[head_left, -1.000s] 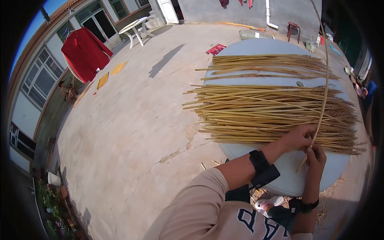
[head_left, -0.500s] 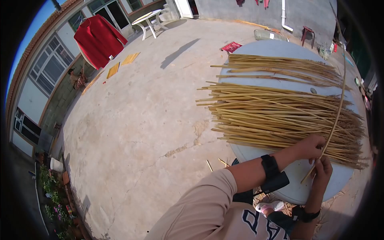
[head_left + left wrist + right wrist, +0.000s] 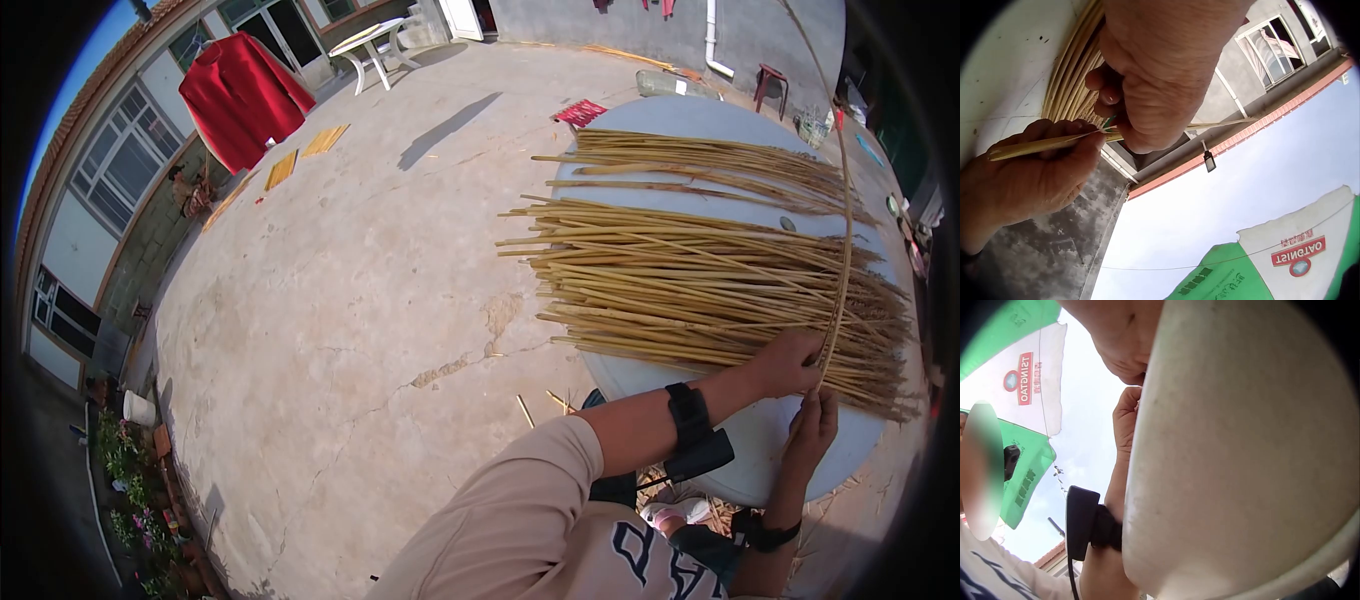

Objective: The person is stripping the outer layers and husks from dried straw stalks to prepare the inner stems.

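Observation:
A long, thin tan stalk (image 3: 848, 200) rises from both hands past the table's right side and bows toward the top. My left hand (image 3: 788, 362) pinches it from above, close over the near edge of the stalk pile. Just below, the fingers of my right hand (image 3: 816, 418) grip its lower part. In the left wrist view the cut end of the stalk (image 3: 1016, 150) lies across the right hand (image 3: 1041, 172), and a thin pale strand shows between the two hands' fingertips. A thick pile of dried stalks (image 3: 660, 275) with feathery heads lies beside them.
The round pale table (image 3: 650, 372) also bears a smaller stalk bundle (image 3: 700, 150) farther back and a small dark oval object (image 3: 788, 224). A red stool (image 3: 770, 88) stands beyond. Stalk scraps (image 3: 558, 402) litter the concrete. A red garment (image 3: 245, 100) hangs at left.
The view has swung left, so the table appears farther right. The left hand has shifted slightly up along the stalk, whose upper part leans more left, and less of its lower end shows below the right hand.

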### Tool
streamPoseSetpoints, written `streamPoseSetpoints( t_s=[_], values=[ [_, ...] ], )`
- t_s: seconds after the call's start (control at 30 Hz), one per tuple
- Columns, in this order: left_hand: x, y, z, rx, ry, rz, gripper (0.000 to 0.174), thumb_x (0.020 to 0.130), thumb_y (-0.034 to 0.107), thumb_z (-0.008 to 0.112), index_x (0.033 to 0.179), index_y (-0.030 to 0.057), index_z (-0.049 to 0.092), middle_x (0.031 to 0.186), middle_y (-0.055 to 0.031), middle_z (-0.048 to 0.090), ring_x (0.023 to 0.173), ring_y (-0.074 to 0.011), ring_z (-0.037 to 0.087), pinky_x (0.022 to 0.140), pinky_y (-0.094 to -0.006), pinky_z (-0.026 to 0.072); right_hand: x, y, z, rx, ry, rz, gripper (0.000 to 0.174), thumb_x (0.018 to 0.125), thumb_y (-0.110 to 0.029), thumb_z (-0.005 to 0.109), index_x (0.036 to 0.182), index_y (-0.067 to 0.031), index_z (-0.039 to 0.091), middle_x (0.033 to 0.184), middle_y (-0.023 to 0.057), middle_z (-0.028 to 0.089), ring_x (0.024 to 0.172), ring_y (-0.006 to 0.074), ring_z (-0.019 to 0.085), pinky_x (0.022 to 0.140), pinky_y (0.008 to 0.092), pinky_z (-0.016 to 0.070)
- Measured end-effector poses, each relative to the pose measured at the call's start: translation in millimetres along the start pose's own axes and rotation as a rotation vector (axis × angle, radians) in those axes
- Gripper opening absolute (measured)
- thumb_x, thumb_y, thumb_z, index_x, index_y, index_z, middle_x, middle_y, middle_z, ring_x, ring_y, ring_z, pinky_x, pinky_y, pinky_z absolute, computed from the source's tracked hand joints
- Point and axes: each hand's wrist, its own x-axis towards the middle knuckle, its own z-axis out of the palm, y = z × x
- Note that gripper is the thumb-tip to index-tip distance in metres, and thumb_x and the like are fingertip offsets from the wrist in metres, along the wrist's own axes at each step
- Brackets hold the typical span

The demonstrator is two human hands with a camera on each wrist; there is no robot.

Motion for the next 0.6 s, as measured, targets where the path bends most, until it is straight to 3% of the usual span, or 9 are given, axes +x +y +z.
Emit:
streamPoseSetpoints(
  t_s=[0.07, 0.13, 0.2, 0.27, 0.3, 0.43, 0.5, 0.53, 0.6],
  values=[
    [1.8, -3.1, 3.7, -0.015, 0.056, 0.073, 0.014, 0.062, 0.008, 0.056, 0.069, -0.0034, 0.051, 0.056, -0.0154, 0.051, 0.049, -0.0263, 0.051, 0.047, -0.0350, 0.0394, 2.3, -1.6, -1.7, 0.045, 0.026, 0.047, 0.010, 0.089, -0.015, 0.049, 0.081, -0.0090, 0.049, 0.063, -0.0061, 0.041, 0.049, 0.0003, 0.033, 0.042, 0.0162, 0.0236],
    [-0.8, 1.1, 1.0, -0.032, 0.113, 0.145, 0.012, 0.065, 0.007, 0.055, 0.070, -0.0031, 0.050, 0.054, -0.0140, 0.050, 0.046, -0.0237, 0.051, 0.045, -0.0340, 0.0389, 9.7, -9.8, -1.4, 0.153, 0.272, 0.086, 0.011, 0.089, -0.017, 0.050, 0.082, -0.0100, 0.049, 0.064, -0.0061, 0.042, 0.051, 0.0002, 0.034, 0.043, 0.0159, 0.0240],
    [-3.7, 6.8, -8.0, -0.182, -0.034, 0.017, 0.008, 0.069, 0.005, 0.053, 0.073, -0.0012, 0.049, 0.053, -0.0096, 0.050, 0.042, -0.0168, 0.050, 0.040, -0.0309, 0.0387, 20.8, -3.3, -14.1, 0.171, 0.387, 0.090, 0.011, 0.089, -0.019, 0.051, 0.084, -0.0102, 0.051, 0.065, -0.0061, 0.042, 0.051, 0.0005, 0.034, 0.043, 0.0162, 0.0247],
    [-8.9, 24.3, -15.4, -0.276, -0.064, -0.037, 0.007, 0.070, 0.005, 0.053, 0.073, -0.0003, 0.049, 0.053, -0.0080, 0.050, 0.040, -0.0146, 0.050, 0.038, -0.0297, 0.0389, 27.7, -4.9, -33.7, 0.312, 0.552, 0.098, 0.012, 0.089, -0.019, 0.051, 0.088, -0.0074, 0.054, 0.066, -0.0057, 0.044, 0.052, 0.0008, 0.035, 0.043, 0.0166, 0.0258],
    [-10.9, 30.4, -17.0, -0.374, -0.097, -0.093, 0.006, 0.071, 0.005, 0.052, 0.073, 0.0006, 0.049, 0.053, -0.0064, 0.050, 0.039, -0.0125, 0.050, 0.035, -0.0285, 0.0390, 30.8, -3.0, -48.0, 0.382, 0.544, 0.075, 0.016, 0.089, -0.019, 0.052, 0.092, -0.0036, 0.056, 0.067, -0.0053, 0.045, 0.052, 0.0014, 0.036, 0.044, 0.0172, 0.0275],
    [-13.8, 40.8, -15.6, -0.444, -0.149, -0.069, 0.006, 0.073, 0.006, 0.050, 0.076, 0.0012, 0.050, 0.053, -0.0059, 0.051, 0.038, -0.0128, 0.051, 0.033, -0.0283, 0.0411, 38.7, -35.0, -85.0, 0.432, 0.712, 0.003, 0.018, 0.089, -0.019, 0.052, 0.091, -0.0013, 0.057, 0.066, -0.0052, 0.044, 0.052, 0.0018, 0.034, 0.046, 0.0176, 0.0268],
    [-13.3, 48.8, -13.7, -0.272, -0.349, -0.110, 0.010, 0.075, 0.008, 0.048, 0.074, 0.0000, 0.054, 0.055, -0.0075, 0.055, 0.040, -0.0142, 0.054, 0.034, -0.0281, 0.0424, 35.4, -64.2, -83.3, 0.408, 0.912, -0.075, 0.019, 0.089, -0.019, 0.051, 0.088, -0.0010, 0.057, 0.062, -0.0061, 0.040, 0.051, 0.0019, 0.030, 0.046, 0.0189, 0.0235],
    [-14.2, 55.3, -12.1, -0.271, -0.347, -0.108, 0.010, 0.075, 0.008, 0.048, 0.074, 0.0000, 0.054, 0.055, -0.0075, 0.055, 0.040, -0.0142, 0.054, 0.034, -0.0281, 0.0424, 36.5, -61.4, -96.3, 0.409, 0.910, -0.077, 0.019, 0.089, -0.019, 0.051, 0.088, -0.0010, 0.057, 0.062, -0.0061, 0.040, 0.051, 0.0019, 0.030, 0.046, 0.0189, 0.0235],
    [-17.9, 69.5, -6.6, -0.036, -0.731, -0.057, 0.017, 0.078, 0.013, 0.051, 0.070, -0.0002, 0.059, 0.057, -0.0085, 0.059, 0.045, -0.0157, 0.058, 0.039, -0.0283, 0.0459, 47.1, -27.9, -161.1, 0.308, 0.641, -0.090, 0.023, 0.089, -0.019, 0.051, 0.094, 0.0023, 0.058, 0.072, -0.0013, 0.051, 0.061, 0.0035, 0.045, 0.051, 0.0182, 0.0331]
  ],
)
